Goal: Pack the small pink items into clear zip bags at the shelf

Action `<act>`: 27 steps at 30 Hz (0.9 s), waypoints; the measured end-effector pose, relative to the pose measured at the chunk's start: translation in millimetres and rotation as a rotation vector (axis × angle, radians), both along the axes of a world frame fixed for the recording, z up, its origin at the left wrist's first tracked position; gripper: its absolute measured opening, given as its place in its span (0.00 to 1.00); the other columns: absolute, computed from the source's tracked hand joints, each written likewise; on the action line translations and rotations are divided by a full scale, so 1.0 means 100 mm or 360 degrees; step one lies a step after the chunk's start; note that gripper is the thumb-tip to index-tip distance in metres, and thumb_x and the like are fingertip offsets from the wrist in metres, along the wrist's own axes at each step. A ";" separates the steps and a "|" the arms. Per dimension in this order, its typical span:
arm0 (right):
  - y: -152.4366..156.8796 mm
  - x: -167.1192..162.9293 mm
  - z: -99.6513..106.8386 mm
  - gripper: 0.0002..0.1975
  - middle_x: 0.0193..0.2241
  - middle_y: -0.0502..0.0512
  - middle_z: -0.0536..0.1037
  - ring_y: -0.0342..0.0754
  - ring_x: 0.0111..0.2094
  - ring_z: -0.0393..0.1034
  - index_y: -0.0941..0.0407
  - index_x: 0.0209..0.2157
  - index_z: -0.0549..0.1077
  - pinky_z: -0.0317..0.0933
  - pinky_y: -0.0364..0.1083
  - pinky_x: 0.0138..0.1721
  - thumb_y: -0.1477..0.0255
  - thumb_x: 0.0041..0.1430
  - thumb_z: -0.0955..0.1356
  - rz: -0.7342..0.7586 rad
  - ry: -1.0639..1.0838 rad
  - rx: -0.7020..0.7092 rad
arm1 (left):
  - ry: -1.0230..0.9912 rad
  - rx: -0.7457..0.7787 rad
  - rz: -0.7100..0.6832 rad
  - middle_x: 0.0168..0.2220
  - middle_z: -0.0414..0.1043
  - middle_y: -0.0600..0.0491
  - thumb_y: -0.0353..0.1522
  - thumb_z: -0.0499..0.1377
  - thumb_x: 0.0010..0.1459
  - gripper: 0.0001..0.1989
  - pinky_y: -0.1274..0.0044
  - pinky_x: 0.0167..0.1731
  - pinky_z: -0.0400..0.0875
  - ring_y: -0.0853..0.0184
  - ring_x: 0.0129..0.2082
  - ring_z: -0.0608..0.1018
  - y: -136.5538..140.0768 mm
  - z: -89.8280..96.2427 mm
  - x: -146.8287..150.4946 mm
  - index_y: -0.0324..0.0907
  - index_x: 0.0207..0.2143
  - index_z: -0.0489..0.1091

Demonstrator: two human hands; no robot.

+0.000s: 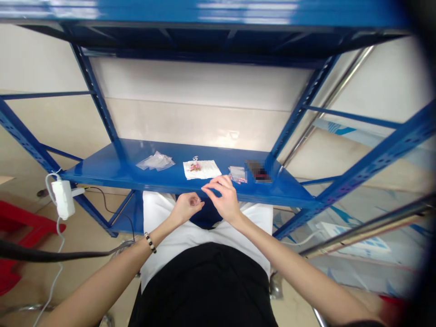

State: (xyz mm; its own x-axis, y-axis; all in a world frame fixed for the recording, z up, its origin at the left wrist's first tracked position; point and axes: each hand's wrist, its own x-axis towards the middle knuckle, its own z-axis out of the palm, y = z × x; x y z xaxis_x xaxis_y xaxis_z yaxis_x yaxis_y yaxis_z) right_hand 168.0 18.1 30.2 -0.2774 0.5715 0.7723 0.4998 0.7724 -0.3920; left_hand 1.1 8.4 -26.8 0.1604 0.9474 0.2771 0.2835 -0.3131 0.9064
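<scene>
My left hand [185, 209] is curled closed just in front of the shelf's near edge, over the lap. A small pinkish, see-through patch shows inside its curl, too small to name. My right hand [225, 196] is beside it at the shelf edge, thumb and forefinger pinched together and pointing toward the left hand. Whatever that pinch holds, if anything, cannot be made out. Behind the hands lies a white cloth or paper [207, 170] bearing a little heap of pink and gold beads or trinkets [195, 167]. A small clear bag [237, 173] with pinkish bits lies just beyond the right hand.
Several clear plastic bags [156, 161] are spread on the left of the blue shelf [132, 147]. A blurred-out dark flat object [258, 171] lies at its right. A white power strip [63, 199] hangs by the left post. Another blue shelf [235, 34] is overhead.
</scene>
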 end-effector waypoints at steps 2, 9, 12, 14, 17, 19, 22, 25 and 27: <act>-0.21 0.10 -0.13 0.04 0.32 0.53 0.74 0.50 0.39 0.65 0.52 0.34 0.78 0.61 0.52 0.44 0.69 0.62 0.69 0.0007 0.0015 -0.0085 | 0.0135 0.0065 -0.0066 0.21 0.64 0.57 0.35 0.63 0.51 0.11 0.80 0.25 0.58 0.73 0.22 0.64 -0.08 -0.01 0.04 0.39 0.22 0.64; -0.38 0.17 -0.38 0.06 0.34 0.55 0.75 0.52 0.41 0.66 0.50 0.34 0.79 0.60 0.54 0.43 0.68 0.63 0.68 0.0157 -0.0193 -0.0149 | 0.0213 0.0033 -0.0222 0.20 0.60 0.59 0.31 0.59 0.50 0.09 0.80 0.24 0.55 0.73 0.23 0.61 -0.26 -0.06 0.11 0.39 0.21 0.64; -0.33 0.16 -0.38 0.08 0.34 0.55 0.76 0.52 0.41 0.65 0.50 0.34 0.79 0.59 0.54 0.41 0.69 0.65 0.67 0.0172 -0.0252 -0.0143 | 0.0183 0.0033 -0.0270 0.19 0.60 0.59 0.30 0.60 0.48 0.07 0.80 0.24 0.54 0.73 0.23 0.60 -0.17 -0.06 0.12 0.38 0.20 0.65; -0.29 0.15 -0.38 0.09 0.34 0.55 0.76 0.52 0.40 0.65 0.50 0.33 0.79 0.59 0.53 0.40 0.69 0.65 0.66 0.0167 -0.0278 -0.0139 | 0.0110 -0.0002 -0.0314 0.20 0.60 0.59 0.30 0.60 0.47 0.07 0.80 0.24 0.55 0.73 0.23 0.61 -0.13 -0.06 0.14 0.38 0.20 0.65; -0.28 0.17 -0.41 0.10 0.33 0.56 0.76 0.52 0.40 0.65 0.51 0.33 0.79 0.59 0.53 0.41 0.68 0.65 0.66 0.0149 -0.0291 -0.0139 | -0.0097 -0.0192 -0.0390 0.20 0.63 0.58 0.32 0.62 0.48 0.08 0.80 0.23 0.56 0.74 0.21 0.63 -0.15 -0.04 0.18 0.38 0.22 0.66; -0.30 0.19 -0.42 0.10 0.34 0.56 0.76 0.52 0.41 0.65 0.52 0.35 0.78 0.59 0.53 0.42 0.68 0.66 0.65 0.0120 -0.0268 -0.0155 | -0.0317 -0.0370 -0.0419 0.19 0.64 0.56 0.34 0.63 0.49 0.11 0.79 0.23 0.59 0.73 0.21 0.66 -0.24 -0.02 0.20 0.38 0.22 0.67; -0.35 0.22 -0.42 0.11 0.37 0.56 0.75 0.52 0.42 0.65 0.52 0.40 0.78 0.59 0.54 0.45 0.68 0.68 0.63 0.0071 -0.0237 -0.0187 | -0.0807 -0.0647 -0.0537 0.19 0.64 0.55 0.38 0.63 0.53 0.14 0.76 0.28 0.68 0.69 0.23 0.72 -0.36 0.02 0.19 0.38 0.24 0.66; -0.34 0.24 -0.42 0.13 0.38 0.57 0.75 0.52 0.43 0.64 0.52 0.42 0.77 0.58 0.54 0.45 0.68 0.68 0.62 0.0068 -0.0303 -0.0181 | -0.1187 -0.0818 -0.0642 0.21 0.64 0.56 0.39 0.64 0.54 0.14 0.74 0.30 0.71 0.68 0.24 0.74 -0.35 0.09 0.14 0.39 0.27 0.64; -0.29 0.23 -0.43 0.14 0.39 0.57 0.75 0.53 0.43 0.64 0.52 0.45 0.77 0.59 0.53 0.44 0.69 0.69 0.61 0.0080 -0.0358 -0.0169 | -0.1280 -0.0839 -0.0640 0.22 0.65 0.56 0.38 0.65 0.54 0.15 0.75 0.30 0.72 0.69 0.24 0.74 -0.28 0.14 0.11 0.39 0.26 0.64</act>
State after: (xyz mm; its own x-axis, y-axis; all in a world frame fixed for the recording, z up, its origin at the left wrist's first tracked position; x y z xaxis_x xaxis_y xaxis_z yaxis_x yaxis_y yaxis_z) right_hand 191.3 -10.9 -12.4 -0.4655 0.6274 0.6242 0.5456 0.7588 -0.3557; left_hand 11.8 -19.6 -13.0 0.4421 0.8969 0.0087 -0.5022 0.2395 0.8309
